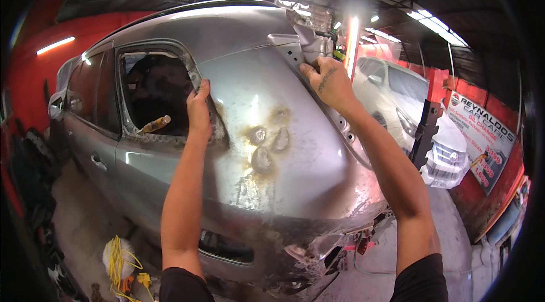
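Note:
A dented silver-grey car quarter panel [301, 171] fills the middle, with scorched, bare-metal dents at its centre. At the rear edge of the window opening [190, 66], my left hand [200, 112] grips the frame, thumb outside and fingers hidden behind it. My right hand [332, 83] is closed on the panel's upper rear edge, its thumb pressed against the metal; the far fingers are partly hidden. A short wooden-coloured handle [156, 124] rests on the opening's lower sill, left of my left hand. What it belongs to cannot be made out.
The car's lower rear corner [318, 251] is torn and crumpled. On the floor at lower left lie a yellow cord [118, 265] and a yellow tool [145, 279]. A covered white car [397, 89] stands behind at right, near a dark notched metal post [424, 131] and a sign board [482, 137].

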The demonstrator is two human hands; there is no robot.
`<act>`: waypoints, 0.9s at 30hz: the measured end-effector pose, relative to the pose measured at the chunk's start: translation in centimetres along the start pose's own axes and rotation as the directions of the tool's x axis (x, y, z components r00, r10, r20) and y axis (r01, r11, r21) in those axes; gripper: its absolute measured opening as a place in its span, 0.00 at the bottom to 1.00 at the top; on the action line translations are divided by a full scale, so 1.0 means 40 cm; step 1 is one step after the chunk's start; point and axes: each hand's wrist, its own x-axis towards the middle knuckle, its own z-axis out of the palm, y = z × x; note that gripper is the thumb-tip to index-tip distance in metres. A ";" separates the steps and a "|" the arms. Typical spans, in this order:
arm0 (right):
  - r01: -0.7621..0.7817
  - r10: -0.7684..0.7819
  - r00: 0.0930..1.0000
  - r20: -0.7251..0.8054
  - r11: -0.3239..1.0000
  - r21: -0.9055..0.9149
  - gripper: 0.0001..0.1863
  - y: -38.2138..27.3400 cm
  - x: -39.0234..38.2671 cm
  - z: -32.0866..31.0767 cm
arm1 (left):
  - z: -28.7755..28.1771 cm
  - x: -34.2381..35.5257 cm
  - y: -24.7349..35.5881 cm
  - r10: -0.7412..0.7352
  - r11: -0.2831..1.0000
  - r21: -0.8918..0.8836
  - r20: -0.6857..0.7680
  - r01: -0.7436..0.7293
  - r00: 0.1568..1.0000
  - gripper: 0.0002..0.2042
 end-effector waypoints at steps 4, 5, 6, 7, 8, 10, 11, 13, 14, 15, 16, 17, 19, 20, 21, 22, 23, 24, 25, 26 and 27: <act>0.007 -0.004 0.998 0.066 0.999 -0.040 0.21 0.001 0.012 -0.013 | 0.015 -0.026 0.021 -0.001 0.999 0.050 -0.033 0.002 0.999 0.24; 0.011 -0.007 0.997 0.073 0.999 -0.047 0.21 -0.006 0.013 -0.017 | 0.007 -0.018 0.019 -0.014 0.999 0.045 -0.025 0.015 1.000 0.24; 0.015 -0.010 0.997 0.080 0.998 -0.055 0.21 -0.011 0.014 -0.019 | -0.001 -0.010 0.021 -0.028 0.999 0.040 -0.016 0.028 0.999 0.24; 0.004 -0.002 0.998 0.066 0.999 -0.036 0.21 -0.010 0.015 -0.022 | -0.003 -0.004 0.020 -0.019 0.999 0.037 -0.009 0.019 1.000 0.24; -0.009 0.010 0.998 0.063 1.000 -0.023 0.21 -0.002 0.010 -0.022 | 0.005 -0.011 0.014 -0.020 0.999 0.030 -0.006 0.020 1.000 0.24; -0.004 0.004 0.998 0.066 1.000 -0.008 0.21 0.006 0.014 -0.018 | 0.001 -0.010 0.006 -0.006 1.000 0.020 0.008 0.006 1.000 0.25; 0.009 -0.008 0.997 0.071 1.000 -0.005 0.21 0.007 0.016 -0.019 | 0.000 -0.005 0.006 0.007 1.000 0.020 0.022 -0.008 1.000 0.26; 0.025 -0.022 0.996 0.085 0.999 -0.027 0.21 0.001 0.009 -0.024 | -0.010 -0.003 -0.003 0.031 0.998 0.055 0.030 -0.032 0.999 0.27; 0.036 -0.031 0.996 0.089 0.998 -0.054 0.20 -0.010 0.011 -0.032 | -0.013 0.003 -0.005 0.049 0.995 0.084 0.026 -0.051 0.998 0.27; 0.048 -0.041 0.995 0.092 0.996 -0.080 0.20 -0.019 0.013 -0.035 | -0.017 0.009 -0.003 0.068 0.991 0.113 0.021 -0.070 0.997 0.28; 0.041 -0.034 0.996 0.087 0.996 -0.080 0.20 -0.020 0.016 -0.037 | -0.015 0.012 -0.005 0.089 0.988 0.127 0.010 -0.089 0.996 0.28; 0.035 -0.027 0.996 0.087 0.995 -0.089 0.20 -0.013 0.016 -0.042 | 0.008 -0.004 -0.001 0.102 0.986 0.133 -0.002 -0.101 0.995 0.29; -0.012 0.022 0.994 0.105 0.995 -0.095 0.20 -0.010 0.007 -0.040 | 0.033 -0.036 0.012 0.089 0.972 0.221 -0.056 -0.075 0.994 0.29; 0.003 0.006 0.996 0.094 0.996 -0.091 0.20 -0.022 0.011 -0.041 | 0.024 -0.029 0.014 0.112 0.971 0.216 -0.048 -0.099 0.993 0.29; 0.018 -0.011 0.997 0.083 0.996 -0.087 0.20 -0.029 0.011 -0.043 | 0.012 -0.016 0.009 0.135 0.969 0.212 -0.040 -0.124 0.990 0.29; 0.033 -0.027 0.997 0.071 0.996 -0.082 0.20 -0.035 0.011 -0.047 | 0.001 -0.005 0.006 0.158 0.967 0.208 -0.032 -0.148 0.987 0.28; 0.034 -0.027 0.996 0.089 0.997 -0.073 0.20 -0.042 0.019 -0.054 | -0.003 0.001 0.006 0.159 0.969 0.197 -0.037 -0.149 0.987 0.27; 0.018 -0.009 0.995 0.101 0.996 -0.085 0.20 -0.046 0.014 -0.055 | 0.017 -0.020 0.020 0.160 0.961 0.245 -0.097 -0.132 0.982 0.25; 0.002 0.009 0.994 0.113 0.995 -0.097 0.20 -0.051 0.010 -0.055 | 0.015 -0.024 0.014 0.154 0.957 0.264 -0.096 -0.124 0.983 0.24; -0.005 0.020 0.992 0.122 0.993 -0.119 0.20 -0.050 0.012 -0.058 | 0.018 -0.021 0.006 0.150 0.955 0.270 -0.097 -0.119 0.984 0.24; 0.042 -0.037 0.998 0.050 0.993 -0.110 0.20 -0.038 0.009 -0.045 | 0.013 -0.014 0.002 0.158 0.961 0.243 -0.081 -0.135 0.984 0.23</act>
